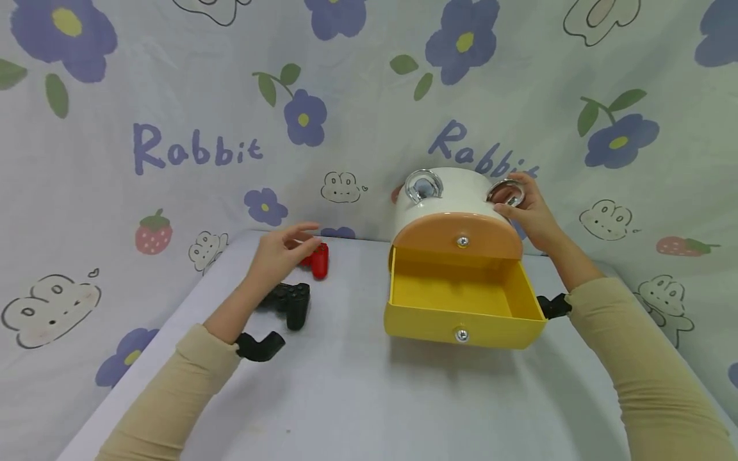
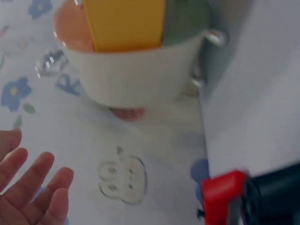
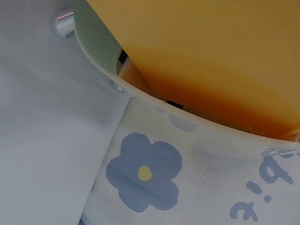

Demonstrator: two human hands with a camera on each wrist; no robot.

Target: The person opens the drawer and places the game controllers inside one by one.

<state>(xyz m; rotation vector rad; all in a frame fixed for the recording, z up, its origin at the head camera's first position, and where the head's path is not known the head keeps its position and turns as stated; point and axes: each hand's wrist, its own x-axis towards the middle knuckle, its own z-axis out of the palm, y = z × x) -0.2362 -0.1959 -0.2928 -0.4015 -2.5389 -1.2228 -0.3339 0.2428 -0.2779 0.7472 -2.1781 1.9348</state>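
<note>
A small white drawer cabinet (image 1: 444, 192) stands at the back of the table. Its orange upper drawer (image 1: 426, 234) is closed, and the yellow lower drawer (image 1: 426, 323) is pulled out with nothing inside. My right hand (image 1: 533, 214) holds the right chrome ring (image 1: 515, 184) on top, thumb in front and fingers behind. A matching left chrome ring (image 1: 423, 186) stands free. To the left, my left hand (image 1: 282, 253) hovers with loose fingers over a red game controller (image 1: 319, 261) and a black game controller (image 1: 296, 307). The right wrist view shows no hand.
Behind the white table (image 1: 346, 397) hangs a patterned cloth (image 1: 357, 83) with flowers and rabbits, close to the cabinet's back. A chrome foot (image 3: 64, 22) shows under the cabinet. Black wrist mounts (image 1: 262, 346) stick out near both cuffs.
</note>
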